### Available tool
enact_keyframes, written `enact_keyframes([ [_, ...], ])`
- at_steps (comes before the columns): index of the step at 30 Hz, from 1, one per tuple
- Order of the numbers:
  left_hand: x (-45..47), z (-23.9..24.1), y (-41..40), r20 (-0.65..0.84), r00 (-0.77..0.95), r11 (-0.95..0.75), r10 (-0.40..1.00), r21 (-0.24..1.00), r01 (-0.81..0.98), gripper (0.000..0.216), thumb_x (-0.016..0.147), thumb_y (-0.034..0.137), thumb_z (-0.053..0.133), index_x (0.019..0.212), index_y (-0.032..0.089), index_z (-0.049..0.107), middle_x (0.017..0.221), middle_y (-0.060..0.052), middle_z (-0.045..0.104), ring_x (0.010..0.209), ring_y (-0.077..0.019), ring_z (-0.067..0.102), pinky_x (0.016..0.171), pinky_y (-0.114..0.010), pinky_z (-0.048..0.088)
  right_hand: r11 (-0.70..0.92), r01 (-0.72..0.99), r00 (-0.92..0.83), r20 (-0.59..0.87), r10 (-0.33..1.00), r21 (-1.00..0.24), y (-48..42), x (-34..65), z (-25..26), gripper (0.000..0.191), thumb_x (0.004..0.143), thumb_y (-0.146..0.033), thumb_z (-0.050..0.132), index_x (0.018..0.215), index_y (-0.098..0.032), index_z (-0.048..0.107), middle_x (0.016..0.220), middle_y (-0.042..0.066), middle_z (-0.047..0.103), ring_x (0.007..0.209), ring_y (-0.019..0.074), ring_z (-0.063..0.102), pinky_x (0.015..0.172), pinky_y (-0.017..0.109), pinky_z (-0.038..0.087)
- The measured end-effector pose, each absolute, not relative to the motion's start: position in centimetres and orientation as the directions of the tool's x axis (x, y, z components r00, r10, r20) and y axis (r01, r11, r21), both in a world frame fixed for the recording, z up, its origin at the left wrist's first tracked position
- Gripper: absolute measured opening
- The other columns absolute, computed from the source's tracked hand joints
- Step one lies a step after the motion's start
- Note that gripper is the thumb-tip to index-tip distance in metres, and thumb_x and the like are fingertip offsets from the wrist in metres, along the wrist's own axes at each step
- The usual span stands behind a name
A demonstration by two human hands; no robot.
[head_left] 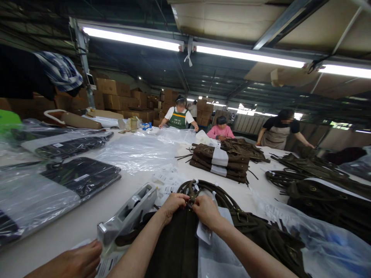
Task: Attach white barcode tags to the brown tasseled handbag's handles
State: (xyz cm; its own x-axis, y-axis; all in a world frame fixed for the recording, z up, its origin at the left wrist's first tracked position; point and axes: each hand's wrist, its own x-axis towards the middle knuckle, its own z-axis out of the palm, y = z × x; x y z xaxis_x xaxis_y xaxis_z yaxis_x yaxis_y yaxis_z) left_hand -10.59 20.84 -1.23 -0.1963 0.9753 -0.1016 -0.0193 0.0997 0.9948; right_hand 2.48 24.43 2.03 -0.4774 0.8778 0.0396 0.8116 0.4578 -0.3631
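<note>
A dark brown bag lies flat on the white table right in front of me, its looped straps at the far end. My left hand and my right hand meet at the bag's top edge. Both pinch the strap and a small metal fitting there. White paper sheets lie under my right wrist. A grey tape dispenser sits just left of my left forearm.
Another person's hand rests on the table at bottom left. Bagged dark items in clear plastic fill the left side. A banded stack of brown bags and loose bags lie ahead and right. Three people work across the table.
</note>
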Motion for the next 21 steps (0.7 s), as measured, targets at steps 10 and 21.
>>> enact_keyframes([
  [10, -10.8, -2.2, 21.0, -0.107, -0.201, 0.114, 0.974, 0.993, 0.023, 0.033, 0.047, 0.005, 0.052, 0.072, 0.016, 0.069, 0.058, 0.002, 0.063, 0.055, -0.0113, 0.05, 0.055, -0.022, 0.036, 0.437, 0.752, -0.475, 0.054, 0.878, -0.494, 24.4, 2.6, 1.2, 0.017, 0.07, -0.018, 0.048, 0.064, -0.017, 0.063, 0.063, 0.004, 0.062, 0.061, 0.013, 0.053, 0.052, 0.022, 0.029],
  [21, -10.6, -2.9, 21.2, -0.019, -0.359, 0.034, 0.933, 0.999, 0.037, 0.01, 0.05, 0.008, 0.053, 0.053, 0.014, 0.061, 0.047, 0.004, 0.054, 0.049, -0.0088, 0.045, 0.053, -0.021, 0.033, 0.426, 0.674, -0.515, 0.03, 0.857, -0.603, 24.8, 3.0, 1.0, 0.028, 0.075, -0.025, 0.04, 0.056, -0.015, 0.058, 0.054, 0.002, 0.057, 0.056, 0.0119, 0.05, 0.05, 0.022, 0.028],
])
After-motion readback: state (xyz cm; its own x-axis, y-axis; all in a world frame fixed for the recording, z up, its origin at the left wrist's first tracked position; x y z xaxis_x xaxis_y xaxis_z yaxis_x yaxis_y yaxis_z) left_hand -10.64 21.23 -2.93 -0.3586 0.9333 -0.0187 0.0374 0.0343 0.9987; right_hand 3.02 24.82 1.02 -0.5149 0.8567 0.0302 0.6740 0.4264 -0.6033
